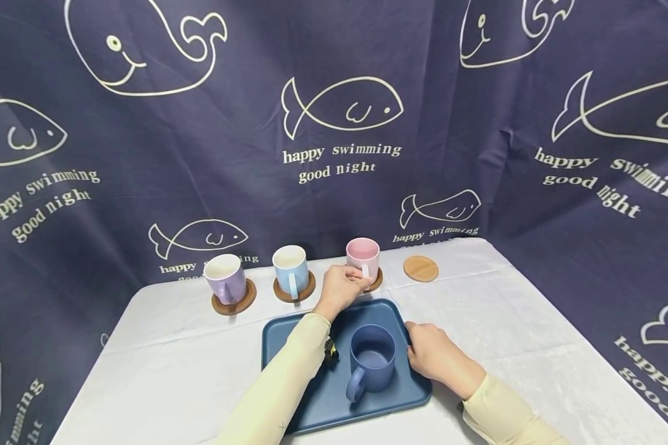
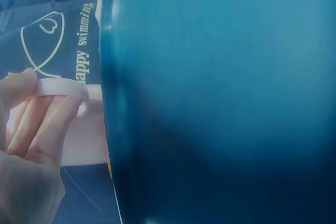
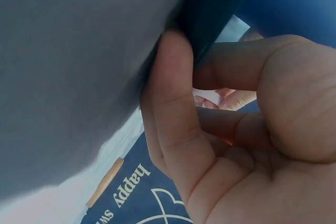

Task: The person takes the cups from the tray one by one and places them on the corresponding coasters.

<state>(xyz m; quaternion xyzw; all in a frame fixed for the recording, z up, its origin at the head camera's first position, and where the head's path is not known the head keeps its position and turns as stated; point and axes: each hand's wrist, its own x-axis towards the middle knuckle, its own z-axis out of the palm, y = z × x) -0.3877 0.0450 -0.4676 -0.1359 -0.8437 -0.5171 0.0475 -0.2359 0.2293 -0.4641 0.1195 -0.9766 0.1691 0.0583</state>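
My left hand [image 1: 342,287] reaches over the tray and pinches the handle [image 2: 60,86] of a pink mug [image 1: 370,254]. That mug stands upright on a round wooden coaster [image 1: 376,283] at the back of the table. With my right hand [image 1: 436,355] I grip the right rim of a dark blue tray [image 1: 300,420], fingers under its edge and thumb on the inner side in the right wrist view. On the tray sits a dark blue mug [image 1: 380,374], its handle toward the front left.
Left of the pink mug, a light blue mug [image 1: 295,277] and a purple mug [image 1: 228,281] stand on wooden coasters. A bare wooden coaster [image 1: 421,269] lies at the back right. White cloth covers the table [image 1: 167,358]; a navy printed curtain [image 1: 334,210] hangs behind it.
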